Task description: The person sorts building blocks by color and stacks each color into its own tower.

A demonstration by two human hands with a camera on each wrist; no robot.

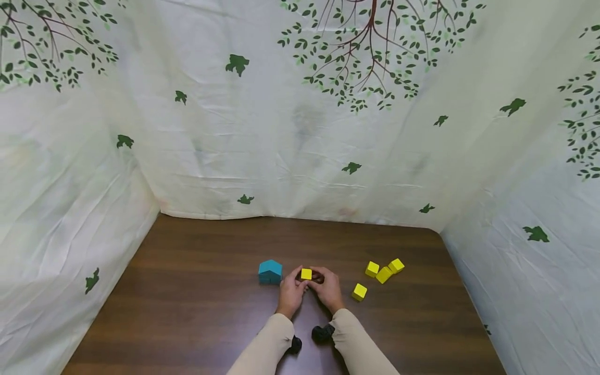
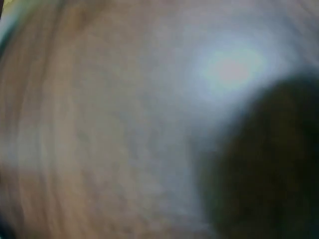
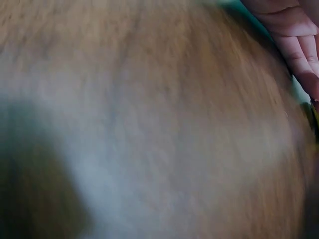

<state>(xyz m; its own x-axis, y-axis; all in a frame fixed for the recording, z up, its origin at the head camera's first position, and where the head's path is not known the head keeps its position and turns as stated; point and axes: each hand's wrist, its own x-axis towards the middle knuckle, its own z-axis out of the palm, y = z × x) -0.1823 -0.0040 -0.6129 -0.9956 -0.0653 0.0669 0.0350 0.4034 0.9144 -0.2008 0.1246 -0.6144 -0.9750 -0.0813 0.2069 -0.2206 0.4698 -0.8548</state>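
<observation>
In the head view, a yellow cube (image 1: 307, 274) sits between the fingertips of my left hand (image 1: 291, 293) and right hand (image 1: 330, 290). Both hands bend their fingers in at its sides, and the thumbs come together in front of it. Fingers hide the cube's lower part. Just left of the left hand stands a blue block shape with a peaked top (image 1: 270, 272). The right wrist view catches part of a hand (image 3: 294, 42) at its upper right, with a sliver of yellow beneath; the left wrist view is mostly blurred tabletop.
Several loose yellow cubes (image 1: 384, 275) lie to the right on the brown wooden table (image 1: 206, 302), one of them (image 1: 359, 292) closer to the right hand. White cloth (image 1: 300, 192) printed with leaves and branches borders the table at the back and both sides.
</observation>
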